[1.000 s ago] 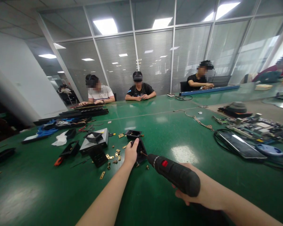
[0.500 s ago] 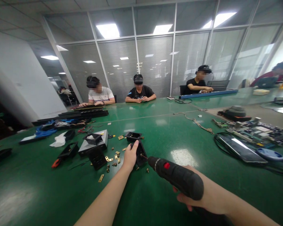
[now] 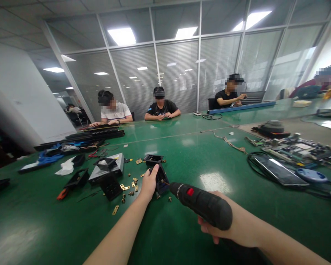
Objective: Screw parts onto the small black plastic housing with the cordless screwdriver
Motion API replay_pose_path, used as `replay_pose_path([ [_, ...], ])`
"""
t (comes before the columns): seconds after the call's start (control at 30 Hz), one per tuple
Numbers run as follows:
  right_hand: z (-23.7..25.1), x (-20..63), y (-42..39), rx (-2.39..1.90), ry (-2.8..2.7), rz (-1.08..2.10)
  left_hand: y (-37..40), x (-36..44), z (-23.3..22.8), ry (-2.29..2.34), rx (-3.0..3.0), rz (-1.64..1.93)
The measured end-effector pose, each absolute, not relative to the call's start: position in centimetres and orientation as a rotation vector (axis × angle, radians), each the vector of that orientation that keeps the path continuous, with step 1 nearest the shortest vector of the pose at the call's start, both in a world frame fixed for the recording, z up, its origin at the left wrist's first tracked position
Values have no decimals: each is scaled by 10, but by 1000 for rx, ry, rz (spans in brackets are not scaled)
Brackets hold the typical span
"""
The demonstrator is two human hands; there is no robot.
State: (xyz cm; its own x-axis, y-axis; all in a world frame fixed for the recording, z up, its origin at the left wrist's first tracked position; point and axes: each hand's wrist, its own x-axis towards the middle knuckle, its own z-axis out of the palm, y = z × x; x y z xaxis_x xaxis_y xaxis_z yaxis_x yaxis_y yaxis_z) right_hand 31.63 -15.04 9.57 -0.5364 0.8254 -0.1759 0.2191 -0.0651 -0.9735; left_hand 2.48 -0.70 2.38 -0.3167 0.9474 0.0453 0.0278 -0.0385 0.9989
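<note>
My left arm reaches straight out ahead of me, forearm bare and nearly level above the green worktop (image 3: 57,228), and my left hand (image 3: 148,183) is curled round the near left side of a small black box (image 3: 161,180), thumb up along its edge, fingers closed on it so it stands tilted towards me. The box sits near the middle of the worktop, just in front of a 2nd black box (image 3: 153,159) that lies flat and open. My right arm comes in from the lower right, wrist bent inward, and my right hand (image 3: 228,228) is wrapped tight around the grip of a black driver (image 3: 201,204) with a red button on top. The driver points away from me and to the left, its thin bit touching the inside of the box I hold; I cannot tell what the tip sits on. Small brass pieces (image 3: 127,187) lie scattered just left of my left hand, with 1 more brass strip (image 3: 115,210) nearer to me. Further left are a grey box (image 3: 107,170) carrying a black frame, other black frames (image 3: 77,178) and an orange-handled tool (image 3: 61,194). To my right, well apart from my hands, lie a tablet (image 3: 280,172) ringed by a black cable and some circuit boards (image 3: 298,149). Across the worktop 3 people (image 3: 161,106) sit with their hands on it, apart from mine.
</note>
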Motion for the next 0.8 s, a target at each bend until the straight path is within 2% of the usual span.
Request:
replay_pose_path([
  [0.8,90,320,-148,-1052,-1763,1626,-3,22,17,1409,1040,1434],
])
